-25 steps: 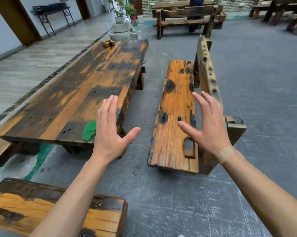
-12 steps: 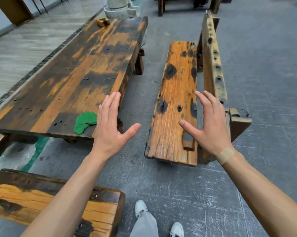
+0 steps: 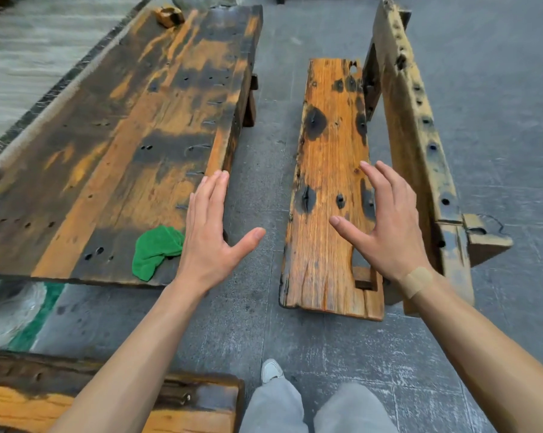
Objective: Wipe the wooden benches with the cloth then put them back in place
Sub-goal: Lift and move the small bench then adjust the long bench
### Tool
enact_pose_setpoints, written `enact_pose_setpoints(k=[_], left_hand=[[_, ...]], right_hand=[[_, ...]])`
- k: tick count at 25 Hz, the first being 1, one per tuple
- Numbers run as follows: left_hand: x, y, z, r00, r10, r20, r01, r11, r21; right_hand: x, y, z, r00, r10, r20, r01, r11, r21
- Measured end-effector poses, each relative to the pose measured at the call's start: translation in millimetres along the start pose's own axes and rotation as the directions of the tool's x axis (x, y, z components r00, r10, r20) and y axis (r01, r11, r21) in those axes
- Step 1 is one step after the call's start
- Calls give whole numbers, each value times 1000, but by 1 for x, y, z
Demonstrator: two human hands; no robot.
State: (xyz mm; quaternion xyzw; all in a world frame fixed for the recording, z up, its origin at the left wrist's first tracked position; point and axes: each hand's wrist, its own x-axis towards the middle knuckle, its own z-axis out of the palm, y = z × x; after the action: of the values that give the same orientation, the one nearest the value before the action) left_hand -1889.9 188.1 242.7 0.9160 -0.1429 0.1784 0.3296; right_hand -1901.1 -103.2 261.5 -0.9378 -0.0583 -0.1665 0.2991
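Observation:
An orange wooden bench (image 3: 326, 170) with a tall backrest (image 3: 414, 145) stands on the grey floor at centre right. A crumpled green cloth (image 3: 156, 250) lies on the near right corner of the long dark wooden table (image 3: 114, 145). My left hand (image 3: 211, 242) hovers open over the table's right edge, just right of the cloth and not touching it. My right hand (image 3: 385, 226) is held open above the near part of the bench seat, fingers spread, a plaster on the wrist.
Another bench end (image 3: 107, 398) fills the lower left corner. A small wooden block (image 3: 169, 16) sits at the table's far end. My legs and one white shoe (image 3: 271, 370) show at the bottom. Grey floor runs between table and bench.
The view has tilted down and moved closer to the table and bench; my legs and shoe have come into sight. Both hands stay open in much the same pose.

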Motion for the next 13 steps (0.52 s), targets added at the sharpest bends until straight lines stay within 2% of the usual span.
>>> enact_pose_setpoints(k=[7,13], left_hand=[[80,-35,8,998,56,-15,-57,998,-38],[155,-46,39,994,104,39,-104,995,-7]], right_hand=[[65,5,9,998,35,-46,-38,997,-69],[129,41,23,993,53,-108,-56,998,-30]])
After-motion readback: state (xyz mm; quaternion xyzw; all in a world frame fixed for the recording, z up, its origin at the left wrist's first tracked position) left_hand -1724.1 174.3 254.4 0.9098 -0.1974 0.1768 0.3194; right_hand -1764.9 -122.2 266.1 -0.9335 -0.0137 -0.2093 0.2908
